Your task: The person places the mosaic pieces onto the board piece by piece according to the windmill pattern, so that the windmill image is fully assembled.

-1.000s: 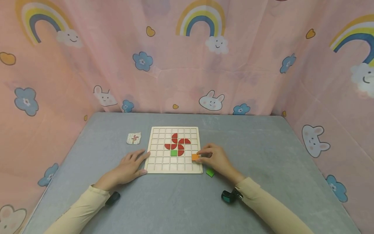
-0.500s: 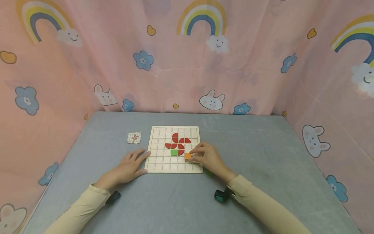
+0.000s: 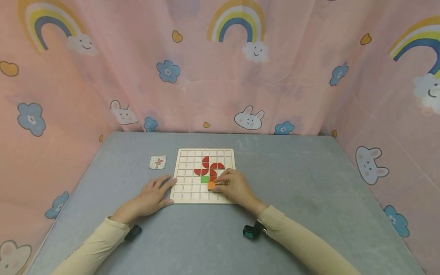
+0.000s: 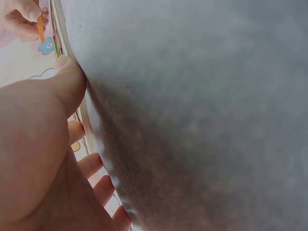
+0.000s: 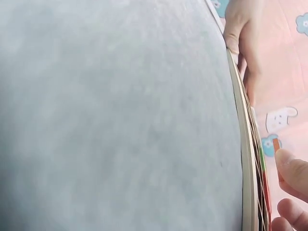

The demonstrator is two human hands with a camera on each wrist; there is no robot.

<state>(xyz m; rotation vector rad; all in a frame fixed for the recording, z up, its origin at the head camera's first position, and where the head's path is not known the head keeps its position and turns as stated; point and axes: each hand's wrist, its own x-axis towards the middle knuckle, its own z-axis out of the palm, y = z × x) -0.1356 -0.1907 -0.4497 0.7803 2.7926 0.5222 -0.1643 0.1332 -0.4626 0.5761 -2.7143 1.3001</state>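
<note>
A pale wooden grid board point(image 3: 187, 196) lies on the table. Red quarter-round tiles point(image 3: 217, 165) form a pinwheel in its middle cells, with a green square tile point(image 3: 204, 179) just below at the left. My right hand point(image 3: 237, 190) pinches an orange tile point(image 3: 211, 186) between thumb and fingers, over the cells below the lowest red piece. In the right wrist view the orange tile point(image 5: 276, 145) appears edge-on, raised above the board. My left hand point(image 3: 148, 197) rests at the board's left edge, fingers extended, thumb at the lower left corner.
A small paper card point(image 3: 157, 162) with a printed pinwheel on a grid lies left of the board. The grey table point(image 3: 309, 179) is bounded by pink curtains point(image 3: 192, 95) behind and at both sides. Black wrist cameras point(image 3: 252, 231) hang under the sleeves.
My right hand has carried the orange tile leftward over the board, from its right edge to beside the lowest red piece. The loose green tile by the right corner is now hidden. My left hand stays put.
</note>
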